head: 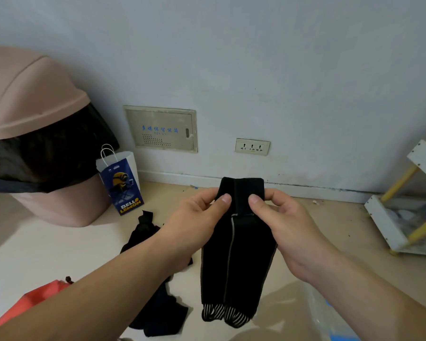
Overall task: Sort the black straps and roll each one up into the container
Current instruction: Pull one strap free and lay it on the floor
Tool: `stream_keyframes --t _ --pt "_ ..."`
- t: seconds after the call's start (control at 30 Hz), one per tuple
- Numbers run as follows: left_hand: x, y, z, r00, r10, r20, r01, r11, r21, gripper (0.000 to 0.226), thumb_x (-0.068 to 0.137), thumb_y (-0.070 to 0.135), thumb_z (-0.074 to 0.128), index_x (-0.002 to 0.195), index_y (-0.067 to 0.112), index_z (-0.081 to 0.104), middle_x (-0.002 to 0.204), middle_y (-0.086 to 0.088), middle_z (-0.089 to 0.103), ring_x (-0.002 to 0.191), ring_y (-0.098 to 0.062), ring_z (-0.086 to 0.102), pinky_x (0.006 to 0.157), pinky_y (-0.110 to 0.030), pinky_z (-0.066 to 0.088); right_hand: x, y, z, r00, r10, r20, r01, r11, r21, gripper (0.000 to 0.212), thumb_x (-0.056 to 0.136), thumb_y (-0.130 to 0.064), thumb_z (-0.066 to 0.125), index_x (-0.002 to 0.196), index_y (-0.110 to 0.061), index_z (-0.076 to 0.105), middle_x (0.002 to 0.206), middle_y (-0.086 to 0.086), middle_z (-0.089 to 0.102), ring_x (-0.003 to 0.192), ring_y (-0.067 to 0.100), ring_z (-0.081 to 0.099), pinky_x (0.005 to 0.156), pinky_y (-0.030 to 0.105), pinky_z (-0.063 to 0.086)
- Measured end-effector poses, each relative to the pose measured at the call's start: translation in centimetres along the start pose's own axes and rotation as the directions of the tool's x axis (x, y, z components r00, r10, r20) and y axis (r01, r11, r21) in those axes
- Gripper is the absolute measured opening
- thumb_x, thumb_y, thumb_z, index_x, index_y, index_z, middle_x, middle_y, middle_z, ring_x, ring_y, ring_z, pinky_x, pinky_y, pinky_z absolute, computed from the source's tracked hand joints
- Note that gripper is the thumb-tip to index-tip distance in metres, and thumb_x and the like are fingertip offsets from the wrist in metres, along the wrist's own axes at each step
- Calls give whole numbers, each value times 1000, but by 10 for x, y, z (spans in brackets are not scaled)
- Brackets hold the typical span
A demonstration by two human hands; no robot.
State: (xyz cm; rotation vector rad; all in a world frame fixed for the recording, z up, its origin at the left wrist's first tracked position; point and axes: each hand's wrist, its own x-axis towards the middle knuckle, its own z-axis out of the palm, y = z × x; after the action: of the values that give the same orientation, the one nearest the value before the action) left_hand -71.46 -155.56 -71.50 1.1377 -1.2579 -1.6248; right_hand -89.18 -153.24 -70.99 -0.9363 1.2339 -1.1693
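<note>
The black strap point(236, 262) hangs right of the pink bin point(35, 114), long axis vertical, folded top up, striped ends down; soft knit cloth, pale grey seams along its edges; left hand point(197, 212) and right hand point(285, 212) each pinch the fold; other dark straps point(145, 235) lie crumpled on the floor nearer the bin.

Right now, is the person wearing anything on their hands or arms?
No. The left hand and right hand are bare: no gloves, rings or watch show. The left forearm and right forearm are bare too, no sleeves in view. Thumbnails look short and plain.
</note>
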Motion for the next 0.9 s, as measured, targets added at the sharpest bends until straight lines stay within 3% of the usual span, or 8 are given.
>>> stream_keyframes --t 0.1,0.2,0.3,0.47,0.57,0.63,0.9 --pt "0 1 2 999 7 -34 -8 1000 -22 25 109 25 54 123 23 75 112 -9 80 106 -28 77 96 -44 59 -1 0 2 999 -21 -43 20 1000 -13 13 102 -27 68 103 -15 74 93 14 81 77 25 78 64 31 60" --pt "3 3 0 991 -10 -135 4 999 -47 22 106 25 59 118 19 77 103 -8 81 91 -24 79 76 -34 61 0 -3 1 992 -50 -114 48 999 -21 17 102 -32 68 98 -16 73 89 13 81 73 25 76 61 31 59" --pt "5 4 -7 978 -24 -207 17 999 -36 22 103 26 63 115 15 77 98 -9 81 85 -21 79 66 -25 60 0 -8 -1 995 -36 -88 37 999 6 19 102 -32 68 96 -14 71 91 14 80 75 25 75 67 36 59" --pt "0 4 -2 996 -22 -86 19 999 -41 21 103 27 64 108 17 81 105 -11 81 97 -28 78 79 -34 60 -4 -2 3 1000 0 -4 0 1000 7 12 102 -23 68 97 -17 78 93 10 80 79 21 76 63 26 57" --pt "-4 4 6 999 1 -35 -3 998 -55 18 101 25 66 107 20 82 104 -10 81 90 -21 78 69 -27 58 -3 -3 1 999 -35 -27 35 999 -11 8 100 -17 71 99 -15 79 92 12 81 79 23 78 64 26 58" --pt "-5 4 8 999 28 -29 -29 999 -45 17 100 24 66 107 21 82 104 -9 81 92 -21 78 70 -25 58 -3 -5 0 997 -67 -40 66 998 -18 8 98 -15 73 95 -15 80 87 12 81 75 22 78 62 25 59" --pt "-5 1 6 997 46 68 -49 998 49 31 111 29 47 124 24 75 118 -4 78 114 -18 72 104 -38 53 0 -3 -2 991 -126 -38 123 990 -67 19 95 -11 75 94 -25 87 94 8 83 91 24 81 79 31 64"
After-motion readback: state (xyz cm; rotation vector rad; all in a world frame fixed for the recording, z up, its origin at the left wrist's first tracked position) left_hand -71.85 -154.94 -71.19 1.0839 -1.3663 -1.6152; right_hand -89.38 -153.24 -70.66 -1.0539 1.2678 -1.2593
